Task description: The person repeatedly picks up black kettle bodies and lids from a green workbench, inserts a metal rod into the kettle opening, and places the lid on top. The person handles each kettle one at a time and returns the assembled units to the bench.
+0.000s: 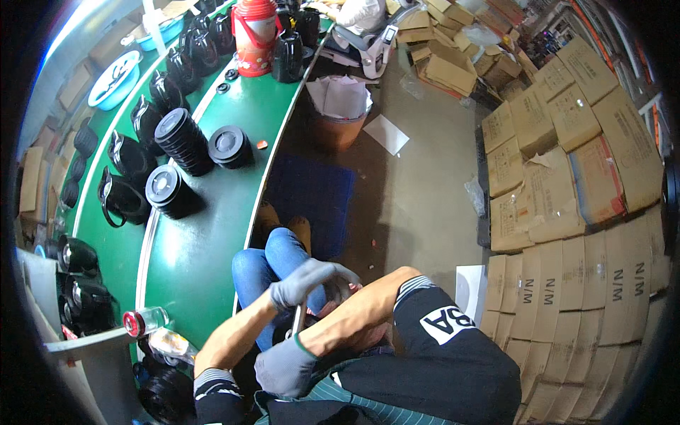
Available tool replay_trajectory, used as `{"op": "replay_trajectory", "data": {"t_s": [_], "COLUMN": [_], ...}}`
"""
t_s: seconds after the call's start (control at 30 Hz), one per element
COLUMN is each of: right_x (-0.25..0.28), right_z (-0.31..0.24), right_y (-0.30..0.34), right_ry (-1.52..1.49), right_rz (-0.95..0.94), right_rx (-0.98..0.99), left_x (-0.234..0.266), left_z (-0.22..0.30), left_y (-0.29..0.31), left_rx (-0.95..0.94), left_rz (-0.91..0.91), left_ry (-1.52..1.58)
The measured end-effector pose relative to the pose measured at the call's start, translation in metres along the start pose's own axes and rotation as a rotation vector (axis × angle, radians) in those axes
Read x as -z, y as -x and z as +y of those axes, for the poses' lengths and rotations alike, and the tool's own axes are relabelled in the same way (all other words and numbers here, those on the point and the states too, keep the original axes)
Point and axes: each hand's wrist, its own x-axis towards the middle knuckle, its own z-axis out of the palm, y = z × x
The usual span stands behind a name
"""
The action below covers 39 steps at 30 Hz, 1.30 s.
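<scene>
My left hand [304, 282], in a grey glove, reaches out over my knees in blue jeans. Its fingers curl closed toward the right, and what they hold, if anything, is hidden. Closer to my body is my right hand [285, 367], in a grey glove with a green hem. Only its back shows; the fingers are out of sight. A narrow pale strip [299, 320] runs between the two gloves, and I cannot make out what it is or which hand holds it. My right forearm crosses in front of my lap and hides what lies beneath.
Along the left runs a green worktable [191, 262] with stacked black lids [183, 142], black jugs [124, 195] and a red flask [255, 39]. A glass jar [145, 321] lies near its close end. Beyond my knees stands a paper-filled bin [338, 113]. Cardboard cartons [549, 177] are piled at right.
</scene>
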Motion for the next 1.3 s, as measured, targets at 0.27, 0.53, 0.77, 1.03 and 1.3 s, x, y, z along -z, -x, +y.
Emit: {"op": "replay_trajectory", "data": {"t_s": [0.27,0.53,0.77,1.03,1.3], "right_x": [-0.017,0.008,0.014,-0.042,-0.029], "right_z": [-0.022,-0.002,0.021,0.158,0.164], "right_y": [0.023,-0.003,0.0,-0.009,-0.012], "right_ry": [-0.258,-0.375,-0.626,-0.323,-0.193], "right_rz": [0.133,0.179,-0.03,0.332,0.768], "right_rx": [-0.383,-0.349,-0.71,-1.054,-1.259], "left_x": [-0.046,-0.043,-0.009,-0.17,-0.178], "left_z": [0.011,0.04,0.075,0.189,0.133], "left_y": [-0.026,0.009,0.113,0.069,0.047], "left_rx": [-0.016,-0.085,0.189,1.105,1.228], "left_rz": [0.07,0.456,1.269,0.419,0.579], "left_ry": [-0.377,-0.771,-0.382,-1.334,-1.461]}}
